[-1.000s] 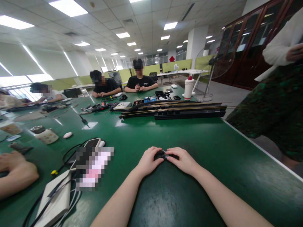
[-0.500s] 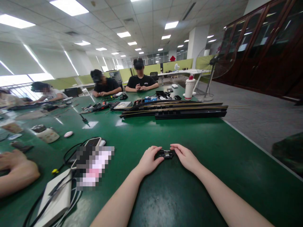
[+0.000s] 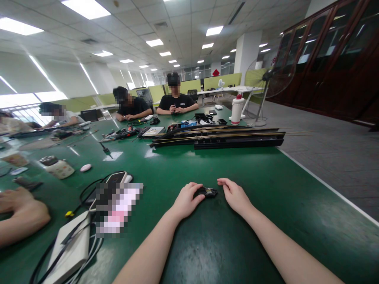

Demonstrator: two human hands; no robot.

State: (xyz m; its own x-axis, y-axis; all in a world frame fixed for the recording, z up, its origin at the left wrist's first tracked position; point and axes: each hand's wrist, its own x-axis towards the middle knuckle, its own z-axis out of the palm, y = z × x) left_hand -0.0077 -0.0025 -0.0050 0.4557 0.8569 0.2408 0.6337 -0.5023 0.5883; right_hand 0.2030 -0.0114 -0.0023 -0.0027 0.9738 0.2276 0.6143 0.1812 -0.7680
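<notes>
Head view: both bare hands lie low on the green table [image 3: 266, 185], near the middle of the near edge. The left hand [image 3: 187, 199] rests palm down, fingers curled loosely, and its fingertips touch the left end of a small black part [image 3: 206, 192] lying flat on the tabletop. The fingers press on it but do not wrap it. The right hand [image 3: 235, 194] sits just to the right of the part, palm down, fingers together and gently bent, with a sliver of green showing between it and the part, so it is holding nothing.

Further out, across the middle of the table, a stack of long black rails [image 3: 219, 138] runs from left to right, well apart from the hands. Beyond its right end stands a white bottle [image 3: 236, 110] with a red cap.

On the near left, a white box [image 3: 69, 252] lies with black cables [image 3: 89, 189] looping over it, and a blurred-out patch sits just beside it. Further left, a white mouse [image 3: 85, 167] lies by itself, and a squat cream-coloured pot [image 3: 57, 169] stands further left again.

At the left edge, another person's hand [image 3: 20, 215] rests on the table. At the far end, two people in dark shirts [image 3: 154, 104] sit with their hands on the tabletop, with tools [image 3: 121, 135] scattered in front of them.
</notes>
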